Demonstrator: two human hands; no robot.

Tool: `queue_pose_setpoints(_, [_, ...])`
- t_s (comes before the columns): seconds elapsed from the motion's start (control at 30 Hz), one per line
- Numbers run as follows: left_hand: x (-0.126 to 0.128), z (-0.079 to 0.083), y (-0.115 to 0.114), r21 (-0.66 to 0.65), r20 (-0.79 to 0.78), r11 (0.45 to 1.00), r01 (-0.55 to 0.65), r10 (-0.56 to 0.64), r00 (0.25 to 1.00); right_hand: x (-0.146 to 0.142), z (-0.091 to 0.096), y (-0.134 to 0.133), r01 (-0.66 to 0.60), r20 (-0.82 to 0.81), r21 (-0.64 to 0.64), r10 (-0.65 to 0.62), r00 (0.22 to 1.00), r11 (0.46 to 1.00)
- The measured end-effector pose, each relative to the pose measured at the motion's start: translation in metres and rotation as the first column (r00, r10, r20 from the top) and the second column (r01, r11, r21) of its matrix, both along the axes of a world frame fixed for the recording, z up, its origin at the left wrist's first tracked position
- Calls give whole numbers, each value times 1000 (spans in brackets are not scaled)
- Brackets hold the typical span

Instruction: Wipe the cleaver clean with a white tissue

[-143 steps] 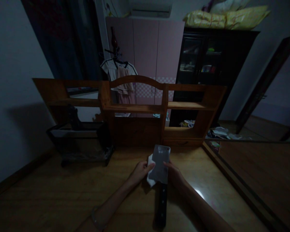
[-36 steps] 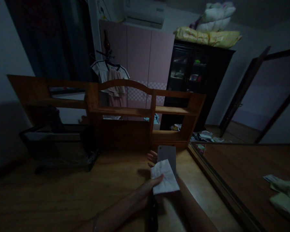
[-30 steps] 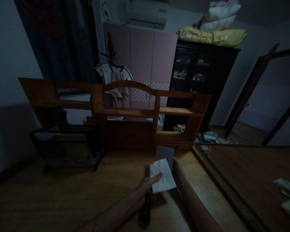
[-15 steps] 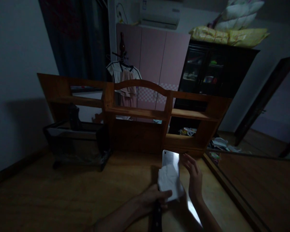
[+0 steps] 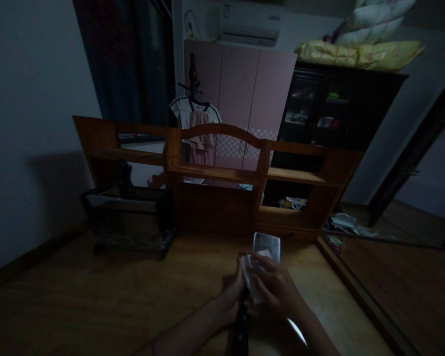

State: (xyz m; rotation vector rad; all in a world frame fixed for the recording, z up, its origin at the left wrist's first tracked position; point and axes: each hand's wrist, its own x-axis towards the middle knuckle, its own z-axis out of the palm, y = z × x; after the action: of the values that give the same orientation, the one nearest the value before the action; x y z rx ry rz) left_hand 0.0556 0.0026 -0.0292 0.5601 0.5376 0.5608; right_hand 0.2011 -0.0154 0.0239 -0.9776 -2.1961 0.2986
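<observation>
A cleaver lies over the wooden desk (image 5: pixel 133 296), its steel blade (image 5: pixel 269 243) pointing away from me and its dark handle (image 5: pixel 240 332) towards me. My left hand (image 5: pixel 230 299) is closed round the cleaver where handle meets blade. A white tissue (image 5: pixel 249 268) lies on the blade. My right hand (image 5: pixel 279 290) covers the near part of the blade, its fingers curled onto the tissue and pressing it against the steel. Most of the blade is hidden under that hand.
A wooden shelf unit (image 5: pixel 222 173) stands along the desk's back edge. A black wire tray (image 5: pixel 128 217) sits at the back left. A dark wooden board (image 5: pixel 400 291) borders the desk on the right. A pink wardrobe (image 5: pixel 241 99) and a dark cabinet (image 5: pixel 330 109) stand behind.
My right hand, open beside the blade half a second ago, has come down onto the tissue on the blade. My left hand has stayed at the handle. The view has shifted slightly.
</observation>
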Motion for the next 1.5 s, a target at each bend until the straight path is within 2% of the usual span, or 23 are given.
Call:
queue_pose_setpoints(0.1, [-3, -6, 3, -131, 173, 984, 120, -96, 980, 4, -3, 7, 56, 58, 31, -58, 997, 998])
queue_pose_setpoints(0.2, [-5, -6, 2, -132, 193, 970, 203, -176, 965, 12, -10, 18, 177, 97, 102, -187, 978, 979])
queue_pose_setpoints(0.3, [-7, -1, -3, -22, 81, 972, 235, -233, 969, 19, -16, 26, 346, 78, 164, -361, 929, 924])
queue_pose_setpoints(0.4, [-8, 3, -9, 137, -52, 972, 193, -187, 981, 22, -20, 30, 458, 67, 206, -479, 875, 865])
queue_pose_setpoints(0.47, [-9, 4, -12, 191, -121, 969, 160, -138, 983, 22, -20, 30, 476, 80, 228, -504, 860, 849])
queue_pose_setpoints(0.57, [-7, 3, -13, 192, -155, 971, 142, -113, 981, 18, -17, 29, 448, 127, 254, -488, 863, 857])
queue_pose_setpoints(0.7, [-3, 0, -11, 159, -124, 983, 95, -75, 989, 11, -16, 26, 403, 216, 276, -465, 859, 873])
queue_pose_setpoints(0.83, [-2, -6, -9, 121, -35, 992, 43, -39, 999, 7, -25, 28, 387, 289, 273, -459, 840, 881])
queue_pose_setpoints(0.9, [-2, -8, -8, 105, 0, 994, 34, -34, 999, 10, -30, 31, 419, 291, 277, -490, 822, 865])
queue_pose_setpoints(1.03, [-2, -8, -7, 115, 2, 993, 28, -29, 1000, 21, -36, 35, 541, 241, 274, -601, 762, 795])
queue_pose_setpoints(1.23, [-2, -6, -7, 98, 36, 990, 100, -104, 994, 26, -38, 34, 631, 192, 238, -672, 715, 739])
queue_pose_setpoints(1.3, [-2, -8, -6, 84, 46, 991, 107, -111, 993, 24, -39, 34, 619, 178, 235, -659, 730, 749])
queue_pose_setpoints(1.37, [-1, -11, -5, 76, 63, 992, 103, -108, 992, 22, -37, 34, 575, 178, 222, -613, 770, 787])
queue_pose_setpoints(1.5, [1, -18, -3, 58, 92, 996, 74, -79, 993, 15, -27, 30, 349, 256, 126, -370, 893, 929])
